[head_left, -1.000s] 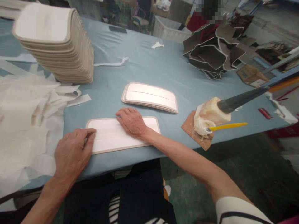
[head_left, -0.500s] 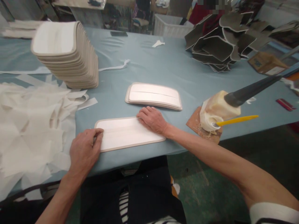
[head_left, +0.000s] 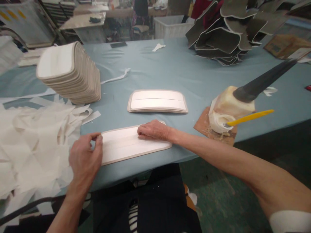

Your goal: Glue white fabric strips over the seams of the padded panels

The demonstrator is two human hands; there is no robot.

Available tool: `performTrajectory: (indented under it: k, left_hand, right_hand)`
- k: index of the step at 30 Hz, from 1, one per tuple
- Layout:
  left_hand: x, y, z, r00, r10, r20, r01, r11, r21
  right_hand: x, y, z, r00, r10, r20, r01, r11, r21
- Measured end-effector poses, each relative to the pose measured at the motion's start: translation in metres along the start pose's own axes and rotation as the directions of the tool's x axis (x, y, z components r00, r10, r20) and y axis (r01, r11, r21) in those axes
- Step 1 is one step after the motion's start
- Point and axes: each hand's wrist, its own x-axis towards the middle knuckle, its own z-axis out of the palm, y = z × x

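Observation:
A long white panel with rounded corners and a beige border lies flat near the table's front edge. At its left end, my left hand pinches the border between thumb and forefinger. My right hand rests on the panel's right half, fingers curled in and knuckles against the white surface; nothing shows in it. Just beyond lies a low stack of similar panels, the top one with a dark line along its middle.
Left stands a tall stack of beige-edged panels behind a heap of white fabric strips. To the right, a glue-smeared container holds a yellow-handled tool. Dark, white-edged pieces are piled at the back right.
My right hand has slid from the panel's far edge toward its middle, its fingers curling more. My left hand stays at the left end. The view has shifted slightly.

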Motion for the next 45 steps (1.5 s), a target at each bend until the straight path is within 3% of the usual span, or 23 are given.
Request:
performTrajectory:
  k: [1, 4, 6, 9, 12, 17, 21, 25, 28, 36, 39, 43, 45]
  left_hand:
    - [0.004, 0.017, 0.007, 0.998, 0.055, -0.034, -0.054, 0.998, 0.009]
    - [0.018, 0.069, 0.04, 0.966, 0.259, -0.001, -0.259, 0.965, -0.039]
    - [0.025, 0.093, 0.066, 0.954, 0.296, 0.034, -0.294, 0.954, -0.051]
    - [0.029, 0.102, 0.094, 0.963, 0.262, 0.065, -0.261, 0.965, -0.019]
    - [0.026, 0.095, 0.103, 0.963, 0.253, 0.087, -0.255, 0.967, 0.015]
    - [0.024, 0.073, 0.091, 0.953, 0.281, 0.111, -0.286, 0.958, 0.036]
    - [0.033, 0.032, 0.076, 0.951, 0.284, 0.125, -0.291, 0.956, 0.046]
    - [0.042, -0.003, 0.068, 0.979, 0.188, 0.075, -0.194, 0.978, 0.075]
    - [0.042, -0.009, 0.064, 0.988, 0.153, 0.018, -0.154, 0.982, 0.11]
    - [0.048, -0.006, 0.06, 0.973, 0.223, -0.05, -0.215, 0.968, 0.126]
    - [0.062, -0.022, 0.043, 0.98, 0.197, -0.025, -0.191, 0.969, 0.153]
    - [0.072, -0.049, 0.004, 0.995, 0.019, -0.097, 0.005, 0.972, 0.236]
    - [0.071, -0.054, -0.012, 0.995, -0.032, -0.098, 0.054, 0.972, 0.228]
  right_hand:
    - [0.0, -0.001, 0.0, 1.0, 0.005, -0.007, -0.005, 1.0, -0.005]
    - [-0.001, -0.003, 0.002, 0.999, 0.032, -0.027, -0.033, 0.999, -0.026]
    - [-0.003, -0.003, 0.004, 0.998, 0.048, -0.041, -0.05, 0.998, -0.041]
    - [-0.006, 0.0, 0.007, 0.999, 0.013, -0.049, -0.017, 0.997, -0.069]
    - [-0.007, 0.002, 0.01, 0.999, -0.035, -0.033, 0.032, 0.996, -0.087]
    - [-0.006, 0.003, 0.009, 0.999, -0.05, -0.018, 0.049, 0.997, -0.057]
    - [-0.008, 0.004, 0.01, 0.998, -0.047, -0.039, 0.045, 0.997, -0.056]
    - [-0.008, 0.006, 0.012, 0.997, -0.053, -0.058, 0.051, 0.998, -0.033]
    - [-0.006, 0.006, 0.011, 0.998, -0.041, -0.045, 0.039, 0.998, -0.04]
    - [0.003, 0.001, 0.001, 0.997, 0.0, 0.075, 0.01, 0.992, -0.124]
    - [0.002, -0.002, 0.0, 0.997, 0.019, 0.071, -0.01, 0.992, -0.122]
    - [0.0, -0.003, 0.002, 0.999, -0.004, 0.042, 0.007, 0.997, -0.08]
    - [-0.001, -0.004, 0.001, 0.999, -0.006, 0.043, 0.009, 0.997, -0.074]
